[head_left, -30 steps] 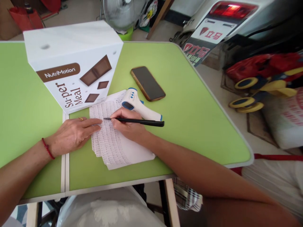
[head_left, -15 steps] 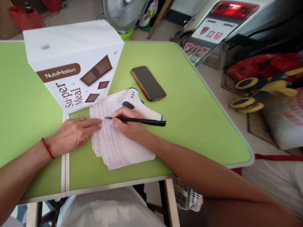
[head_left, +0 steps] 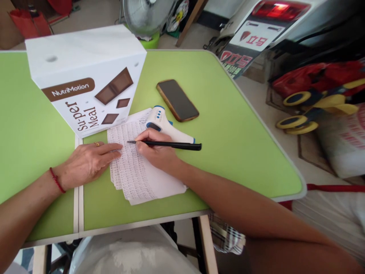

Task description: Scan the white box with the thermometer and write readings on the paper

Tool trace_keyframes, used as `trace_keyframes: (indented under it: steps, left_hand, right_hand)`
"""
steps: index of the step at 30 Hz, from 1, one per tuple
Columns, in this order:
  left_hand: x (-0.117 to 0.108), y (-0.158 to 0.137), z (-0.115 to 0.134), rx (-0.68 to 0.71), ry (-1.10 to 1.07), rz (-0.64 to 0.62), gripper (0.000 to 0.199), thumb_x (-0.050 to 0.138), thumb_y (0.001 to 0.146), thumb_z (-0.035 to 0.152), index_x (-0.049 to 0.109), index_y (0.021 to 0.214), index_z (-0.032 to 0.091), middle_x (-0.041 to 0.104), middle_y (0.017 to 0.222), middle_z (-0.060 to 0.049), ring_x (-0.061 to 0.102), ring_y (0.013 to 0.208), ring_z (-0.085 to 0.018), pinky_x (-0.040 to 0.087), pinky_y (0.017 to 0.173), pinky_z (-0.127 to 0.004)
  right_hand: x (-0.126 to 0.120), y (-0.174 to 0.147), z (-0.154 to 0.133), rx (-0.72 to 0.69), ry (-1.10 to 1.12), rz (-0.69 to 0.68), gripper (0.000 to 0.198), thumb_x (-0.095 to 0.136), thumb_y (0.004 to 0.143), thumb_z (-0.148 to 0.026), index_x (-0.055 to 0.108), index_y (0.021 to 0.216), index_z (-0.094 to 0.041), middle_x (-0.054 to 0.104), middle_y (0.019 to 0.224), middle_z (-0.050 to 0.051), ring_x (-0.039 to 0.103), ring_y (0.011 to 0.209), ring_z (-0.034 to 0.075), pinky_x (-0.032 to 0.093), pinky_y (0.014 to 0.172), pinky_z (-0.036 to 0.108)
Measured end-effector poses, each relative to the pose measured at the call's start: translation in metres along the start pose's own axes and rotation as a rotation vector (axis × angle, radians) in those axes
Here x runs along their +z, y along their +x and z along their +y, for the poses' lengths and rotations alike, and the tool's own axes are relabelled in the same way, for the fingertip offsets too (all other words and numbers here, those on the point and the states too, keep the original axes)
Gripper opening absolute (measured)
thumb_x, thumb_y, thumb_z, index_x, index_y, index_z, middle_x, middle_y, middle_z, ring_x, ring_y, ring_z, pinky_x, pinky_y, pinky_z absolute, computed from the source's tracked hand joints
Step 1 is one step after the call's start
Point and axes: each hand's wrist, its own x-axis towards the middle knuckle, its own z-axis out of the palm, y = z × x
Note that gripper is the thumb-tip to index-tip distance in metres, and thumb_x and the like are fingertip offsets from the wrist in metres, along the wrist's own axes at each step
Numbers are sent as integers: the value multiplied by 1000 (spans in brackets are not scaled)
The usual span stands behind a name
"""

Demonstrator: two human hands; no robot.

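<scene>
My right hand [head_left: 156, 150] grips a black pen [head_left: 173, 144], its tip over the handwritten lines on a stack of paper sheets [head_left: 137, 175]. Fingers stretched out, my left hand [head_left: 91, 160] lies flat, with the fingertips on the left edge of the sheets. A ring and a red bracelet show on that side. Just beyond my right hand, a white and blue infrared thermometer [head_left: 173, 131] rests on the top part of the paper, partly hidden by the hand. Whether the pen tip touches the paper, I cannot tell.
A white NutriMotion box [head_left: 94, 91] stands behind the sheets on the green table [head_left: 234, 152]. To its right lies a phone [head_left: 177, 99]. Past the table are a fan [head_left: 148, 17], a vehicle's tail light [head_left: 281, 9] and a yellow-handled object [head_left: 308, 114] on the right.
The pen's back end has tilted slightly to the right and its tip has shifted slightly right. My left hand stays in place on the paper. The camera view has shifted slightly.
</scene>
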Motion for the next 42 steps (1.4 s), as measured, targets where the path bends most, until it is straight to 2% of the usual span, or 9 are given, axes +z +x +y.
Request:
trace_keyframes:
  steps: [5, 10, 15, 19, 27, 42]
  left_hand:
    - [-1, 1, 0, 5, -7, 8, 31, 40, 95, 11, 66, 111, 14, 66, 125, -5, 68, 84, -21, 59, 67, -34]
    - [0, 0, -1, -2, -11, 10, 30, 42, 95, 11, 66, 111, 15, 66, 125, -5, 69, 85, -21, 59, 68, -34]
    - [0, 0, 0, -1, -2, 9, 31, 41, 95, 11, 66, 112, 15, 66, 125, -5, 69, 84, -20, 59, 66, -34]
    - [-1, 0, 0, 0, 4, 3, 31, 40, 95, 11, 66, 112, 15, 66, 126, -5, 69, 85, -20, 59, 69, -33]
    - [0, 0, 0, -5, 5, -3, 31, 40, 95, 11, 66, 112, 16, 66, 126, -5, 68, 86, -19, 59, 69, -32]
    - [-1, 1, 0, 0, 2, -6, 32, 40, 94, 10, 65, 113, 16, 65, 126, -4, 68, 84, -19, 58, 68, -32]
  right_hand:
    - [0, 0, 1, -11, -6, -31, 6, 54, 72, -20, 58, 67, -19, 57, 59, -3, 47, 52, 9, 36, 49, 24]
    - [0, 0, 0, -14, -8, 16, 6, 53, 71, -19, 56, 65, -20, 56, 56, -4, 45, 51, 9, 35, 48, 24]
    - [-1, 0, 1, -12, -15, -18, 5, 54, 70, -20, 56, 65, -20, 56, 57, -4, 45, 51, 9, 35, 48, 24]
    - [-1, -1, 1, -26, -5, 10, 7, 53, 70, -18, 55, 64, -20, 55, 55, -5, 44, 50, 8, 35, 48, 24]
    - [0, -1, 2, -60, 29, -52, 7, 55, 73, -19, 60, 68, -20, 60, 60, -4, 47, 54, 9, 38, 50, 24]
    - [-2, -1, 0, -30, -4, -119, 5, 55, 71, -17, 58, 68, -20, 58, 60, -3, 47, 54, 9, 37, 51, 24]
